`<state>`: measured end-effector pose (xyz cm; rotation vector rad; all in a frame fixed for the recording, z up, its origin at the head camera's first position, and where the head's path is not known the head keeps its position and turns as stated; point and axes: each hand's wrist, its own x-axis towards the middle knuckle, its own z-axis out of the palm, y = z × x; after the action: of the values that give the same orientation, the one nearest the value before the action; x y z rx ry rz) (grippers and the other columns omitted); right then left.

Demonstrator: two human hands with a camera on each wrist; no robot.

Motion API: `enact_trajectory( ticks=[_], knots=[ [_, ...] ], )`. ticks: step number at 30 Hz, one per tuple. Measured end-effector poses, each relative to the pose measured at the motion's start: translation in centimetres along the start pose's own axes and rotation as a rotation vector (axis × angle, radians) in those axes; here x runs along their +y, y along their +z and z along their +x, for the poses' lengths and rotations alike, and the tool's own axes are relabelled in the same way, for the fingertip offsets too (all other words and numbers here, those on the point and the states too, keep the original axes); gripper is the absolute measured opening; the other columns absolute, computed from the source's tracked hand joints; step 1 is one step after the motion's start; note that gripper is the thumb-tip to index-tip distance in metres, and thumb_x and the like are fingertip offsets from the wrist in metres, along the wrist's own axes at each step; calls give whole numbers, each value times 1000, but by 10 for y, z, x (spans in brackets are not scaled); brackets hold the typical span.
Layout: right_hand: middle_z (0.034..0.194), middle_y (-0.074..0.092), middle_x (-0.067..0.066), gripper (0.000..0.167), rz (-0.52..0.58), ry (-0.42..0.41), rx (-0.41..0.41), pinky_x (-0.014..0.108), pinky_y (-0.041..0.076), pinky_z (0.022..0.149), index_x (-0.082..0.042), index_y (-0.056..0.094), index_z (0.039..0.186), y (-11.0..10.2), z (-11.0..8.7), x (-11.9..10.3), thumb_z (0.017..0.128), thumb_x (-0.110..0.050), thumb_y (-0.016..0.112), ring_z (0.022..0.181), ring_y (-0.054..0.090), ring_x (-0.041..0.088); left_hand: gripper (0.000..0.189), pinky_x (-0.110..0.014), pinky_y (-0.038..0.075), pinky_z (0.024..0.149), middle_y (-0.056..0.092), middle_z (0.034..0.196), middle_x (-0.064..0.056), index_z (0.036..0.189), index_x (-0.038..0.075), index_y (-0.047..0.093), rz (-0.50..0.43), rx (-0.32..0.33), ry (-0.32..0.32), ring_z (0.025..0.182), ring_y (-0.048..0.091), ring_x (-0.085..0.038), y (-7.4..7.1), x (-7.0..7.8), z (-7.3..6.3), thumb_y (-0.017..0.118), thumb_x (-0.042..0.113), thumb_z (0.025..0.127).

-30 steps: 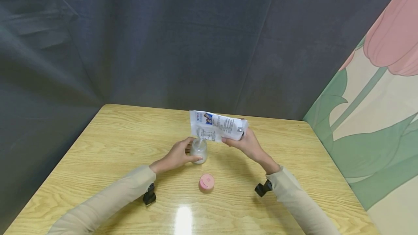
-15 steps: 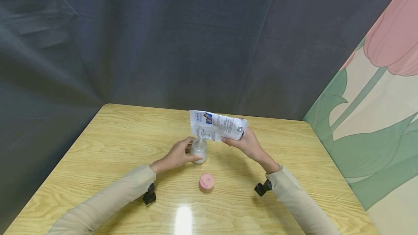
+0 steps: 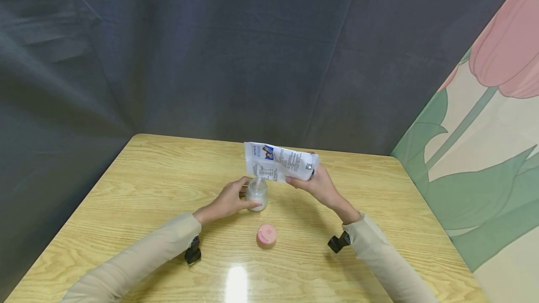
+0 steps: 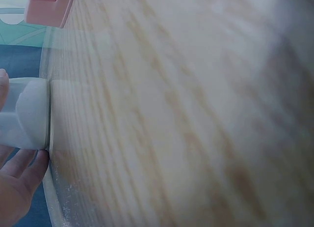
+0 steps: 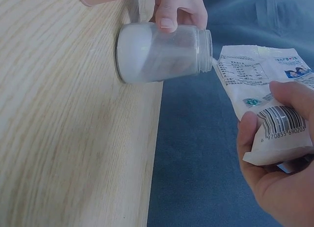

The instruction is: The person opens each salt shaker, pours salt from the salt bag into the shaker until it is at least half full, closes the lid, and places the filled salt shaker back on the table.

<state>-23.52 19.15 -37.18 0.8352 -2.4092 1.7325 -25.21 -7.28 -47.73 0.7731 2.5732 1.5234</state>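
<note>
A small glass jar point(image 3: 258, 195) stands upright and uncapped on the table, with white contents in its lower part in the right wrist view. My left hand point(image 3: 229, 200) grips it from the left, thumb on the near side. In my right hand point(image 3: 322, 186) is a white printed plastic bag point(image 3: 282, 162), tilted with its corner over the jar's mouth. A thin white stream point(image 5: 215, 62) runs from that corner into the jar. The right wrist view shows a barcode point(image 5: 282, 121) near the gripped end of the bag. A pink lid point(image 3: 266, 236) lies in front of the jar.
The wooden table point(image 3: 168, 172) ends at the back against a dark curtain point(image 3: 236, 60). To the right hangs a panel with a tulip print point(image 3: 484, 153). Black wrist cameras point(image 3: 193, 250) sit below both sleeves.
</note>
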Motion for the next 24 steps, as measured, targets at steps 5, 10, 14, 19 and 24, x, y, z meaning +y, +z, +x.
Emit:
enact_trajectory(
  ticks=[5,10,14,19,24],
  knots=[
    [123,61,27,51,5,13,-2,34,61,68,5,46,124,0,0,-1,82,12,74,98,67,33,62,-36,54,95,63,124,-14,131,0,54,-4,0,-1,112,64,-30,0,-1,0,85,19,80],
    [124,61,27,51,6,11,4,33,61,68,6,49,125,0,1,10,82,12,74,98,67,34,62,-36,54,94,63,124,-14,131,0,54,-4,-2,4,112,64,-30,0,-2,0,85,20,80],
    [124,62,24,52,0,2,12,33,61,68,4,50,126,-1,3,26,81,12,75,99,67,33,62,-36,55,94,63,124,-14,131,1,54,-8,-5,5,111,64,-29,0,-2,0,84,21,81],
    [125,61,23,54,2,-15,6,34,61,70,2,49,128,-1,3,25,82,9,76,101,67,33,62,-37,54,94,64,123,-14,131,1,54,-10,-7,3,111,64,-30,0,-1,0,84,21,81],
    [125,62,23,54,1,-6,4,35,61,70,1,49,128,-2,4,26,82,8,76,102,66,35,62,-37,54,95,64,123,-14,131,0,54,-18,-4,0,112,64,-30,0,0,1,84,21,80]
  ],
)
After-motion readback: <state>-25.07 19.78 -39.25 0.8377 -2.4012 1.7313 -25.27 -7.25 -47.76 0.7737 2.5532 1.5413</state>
